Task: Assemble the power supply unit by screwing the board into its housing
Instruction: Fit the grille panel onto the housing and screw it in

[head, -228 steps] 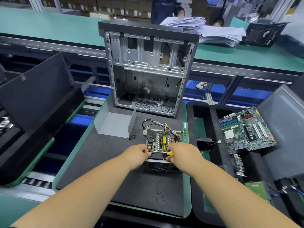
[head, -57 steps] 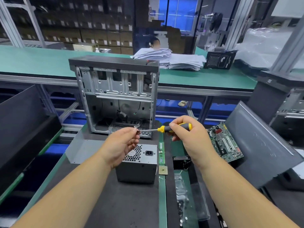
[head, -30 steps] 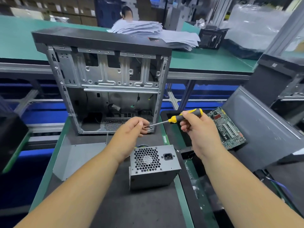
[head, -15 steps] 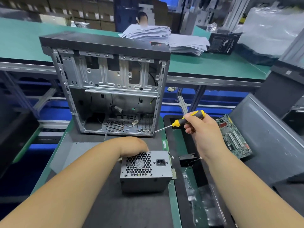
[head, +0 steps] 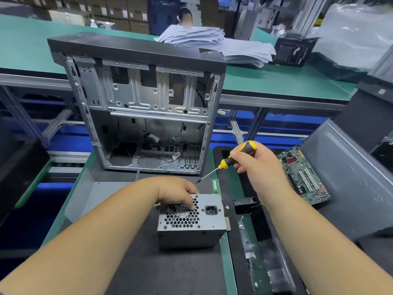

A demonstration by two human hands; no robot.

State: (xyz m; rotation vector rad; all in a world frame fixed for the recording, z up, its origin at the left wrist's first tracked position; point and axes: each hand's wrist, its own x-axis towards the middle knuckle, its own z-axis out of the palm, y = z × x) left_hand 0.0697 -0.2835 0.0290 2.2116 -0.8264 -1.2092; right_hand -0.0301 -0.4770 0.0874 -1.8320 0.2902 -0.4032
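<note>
The grey power supply unit (head: pixel 204 225) stands on the dark mat, its honeycomb fan grille and power socket facing up toward me. My left hand (head: pixel 176 191) lies over its far top edge, fingers curled down onto the grille. My right hand (head: pixel 258 167) holds a yellow-and-black screwdriver (head: pixel 232 159) above and to the right of the unit. The screwdriver tip points down-left and hangs just past my left hand's knuckles, clear of the housing. The board inside the housing is hidden.
An open computer case (head: pixel 148 107) stands upright just behind the unit. A loose grey metal cover (head: pixel 100 194) lies at the left. A motherboard (head: pixel 302 173) leans in the black tray on the right, beside a grey side panel (head: pixel 348 177). A person sits behind the paper stacks (head: pixel 212 43).
My left hand dropped from the screwdriver tip onto the top of the power supply unit. My right hand still holds the screwdriver raised, its tip now lower and nearer the unit.
</note>
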